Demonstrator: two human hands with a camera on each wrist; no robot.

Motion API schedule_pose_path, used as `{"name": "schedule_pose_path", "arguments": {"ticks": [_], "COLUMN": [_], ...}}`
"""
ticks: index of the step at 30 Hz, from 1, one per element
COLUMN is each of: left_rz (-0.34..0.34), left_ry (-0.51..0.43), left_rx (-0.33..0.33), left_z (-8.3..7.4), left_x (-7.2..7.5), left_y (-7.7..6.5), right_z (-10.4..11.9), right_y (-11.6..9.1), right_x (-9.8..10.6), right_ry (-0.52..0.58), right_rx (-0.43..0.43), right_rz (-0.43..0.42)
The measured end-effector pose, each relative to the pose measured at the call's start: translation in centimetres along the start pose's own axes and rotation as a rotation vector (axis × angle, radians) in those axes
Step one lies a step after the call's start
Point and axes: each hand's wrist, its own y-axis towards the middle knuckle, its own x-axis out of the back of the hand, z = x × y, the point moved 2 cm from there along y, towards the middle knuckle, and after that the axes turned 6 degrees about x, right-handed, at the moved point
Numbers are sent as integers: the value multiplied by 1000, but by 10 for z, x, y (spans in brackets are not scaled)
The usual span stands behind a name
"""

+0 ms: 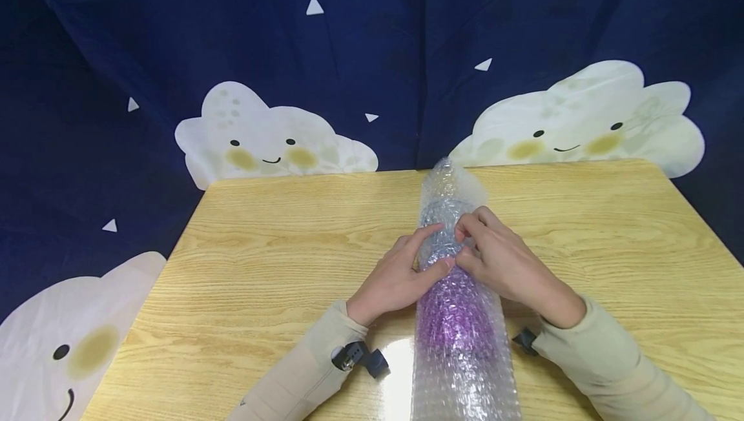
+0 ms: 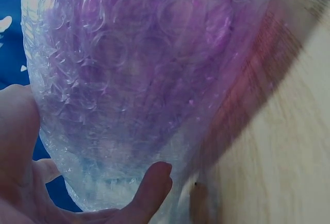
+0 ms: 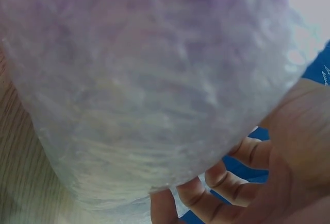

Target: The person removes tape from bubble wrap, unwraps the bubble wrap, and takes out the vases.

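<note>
The bubble-wrapped bundle [image 1: 458, 327] lies lengthwise on the wooden counter [image 1: 290, 234], its narrow end toward the blue backdrop [image 1: 349, 40]. It looks light, soft and slick outside, perhaps fragile within, so cradling the broad purple part from both sides seems safest. The left hand [image 1: 398, 279] rests on it, thumb and forefinger spread; the right hand [image 1: 506, 263] curls its fingers against it, whether pinching I cannot tell.

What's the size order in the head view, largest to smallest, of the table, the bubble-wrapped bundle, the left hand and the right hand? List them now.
1. Table
2. Bubble-wrapped bundle
3. Left hand and right hand: they look too alike to rank.
</note>
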Motion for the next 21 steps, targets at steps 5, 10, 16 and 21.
{"name": "schedule_pose_path", "arguments": {"ticks": [5, 10, 16, 21], "left_rz": [4, 5, 9, 8], "left_ry": [-5, -2, -1, -2], "left_rx": [1, 4, 7, 10], "left_z": [0, -1, 0, 0], "left_x": [0, 0, 0, 0], "left_y": [0, 0, 0, 0], "right_z": [0, 0, 0, 0], "right_y": [0, -1, -2, -1], "right_x": [0, 1, 1, 1], "right_ry": [13, 19, 1, -1], "right_rx": [-1, 2, 10, 14], "right_rz": [4, 1, -17, -22]}}
